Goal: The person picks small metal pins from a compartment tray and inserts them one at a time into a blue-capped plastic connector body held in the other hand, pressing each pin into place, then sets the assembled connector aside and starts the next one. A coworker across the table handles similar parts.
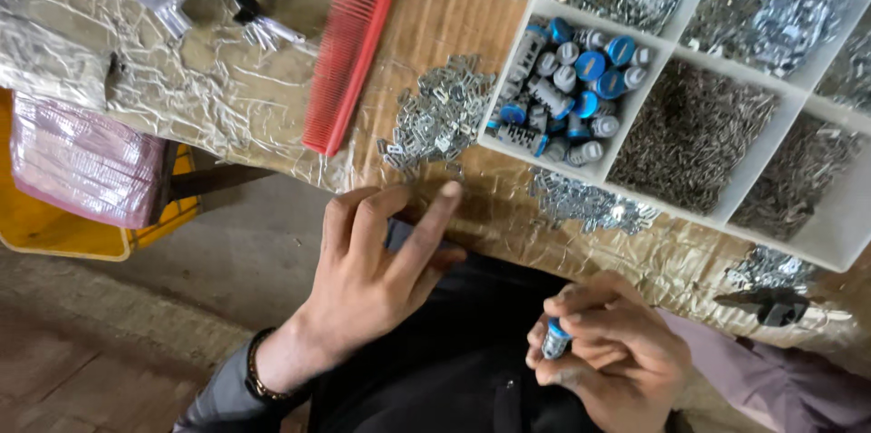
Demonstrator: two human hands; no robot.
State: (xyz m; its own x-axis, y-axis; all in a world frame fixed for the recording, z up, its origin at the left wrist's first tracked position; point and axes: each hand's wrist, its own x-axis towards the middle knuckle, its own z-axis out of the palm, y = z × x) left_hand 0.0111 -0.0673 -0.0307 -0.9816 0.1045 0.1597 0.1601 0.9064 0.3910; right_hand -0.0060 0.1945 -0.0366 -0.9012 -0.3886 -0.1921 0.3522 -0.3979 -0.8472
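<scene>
Across the top, a bench wrapped in crinkled clear plastic over brown card (227, 97). At its right end, a white divided tray (726, 206) heaped with small metal parts, one compartment filled with blue-capped grey cylinders (567, 93). Near the bench's middle, lying aslant, a long red plastic comb (352, 43). Just beside the tray, near the front edge, a loose pile of small silver metal clips (435, 115). Left hand (372, 279) unclenched, fingers extended, fingertips touching the bench's front edge below that pile. Right hand (608, 356) off the bench, below its front edge, clenched round a small blue-capped grey cylinder (555, 339).
</scene>
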